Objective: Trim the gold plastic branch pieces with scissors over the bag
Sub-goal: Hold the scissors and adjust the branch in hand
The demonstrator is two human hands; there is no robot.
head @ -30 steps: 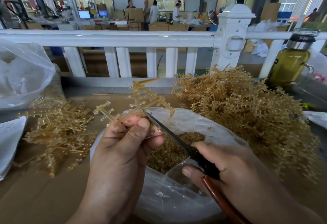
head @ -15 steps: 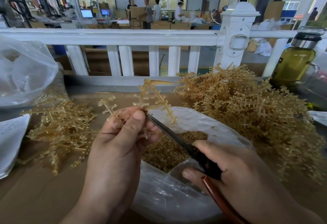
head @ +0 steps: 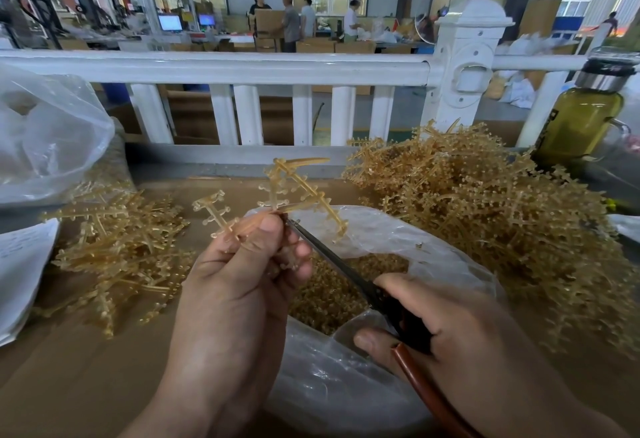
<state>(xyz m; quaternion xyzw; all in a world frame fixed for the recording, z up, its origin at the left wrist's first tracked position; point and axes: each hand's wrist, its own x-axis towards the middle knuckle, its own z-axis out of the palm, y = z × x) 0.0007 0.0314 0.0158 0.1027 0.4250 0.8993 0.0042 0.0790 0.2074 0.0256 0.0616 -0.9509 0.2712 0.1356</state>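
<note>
Left grip (head: 242,281) pinches a gold branch piece (head: 298,191) between thumb and fingers; the piece fans up and away from it; right grip (head: 467,340) is curled round the scissors (head: 346,264), blade tips touching the piece just beside the left thumb; cannot tell whether the blades are parted; both grips sit above the open clear bag (head: 398,240) holding cut bits (head: 332,295); large branch pile (head: 485,216) beyond the right grip; smaller pile (head: 117,250) left of the left grip, on the tabletop (head: 69,385).
</note>
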